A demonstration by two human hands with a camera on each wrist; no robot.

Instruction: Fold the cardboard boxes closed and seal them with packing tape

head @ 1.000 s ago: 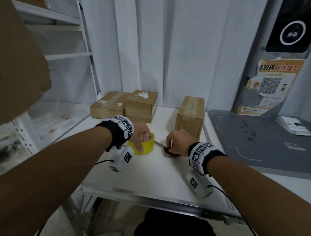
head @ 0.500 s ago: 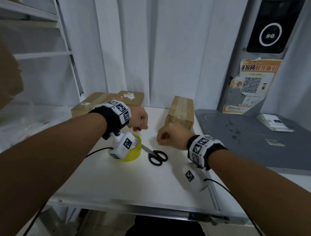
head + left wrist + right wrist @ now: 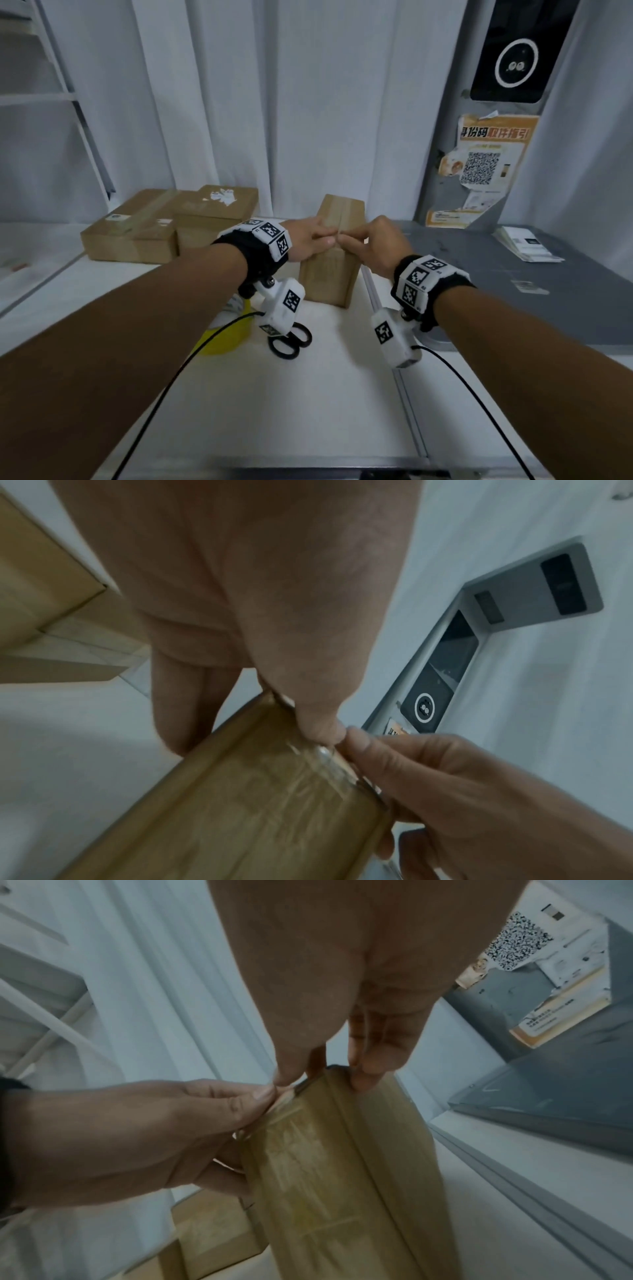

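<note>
Both hands have left the tools and come forward to the upright cardboard box (image 3: 330,274), which stands toward the back of the white worktop (image 3: 308,404), near its right edge. A moment ago the left hand (image 3: 306,241) was at the yellow tape roll (image 3: 226,337) and the right hand (image 3: 373,248) at the black scissors (image 3: 291,341); both tools now lie untouched near the middle of the worktop, partly hidden by the left wrist camera. The left hand wraps the box's top left edge, fingers down the far side and thumb (image 3: 318,723) on top. The right hand holds the top from the other side, thumb and forefinger tips meeting the left thumb at the taped seam (image 3: 308,1150), seemingly pinching or pressing a tape end there; which, I cannot tell. The shift suggests taping on this box is nearly finished, with only smoothing left. Two more taped boxes (image 3: 164,229) sit at the back left.
</note>
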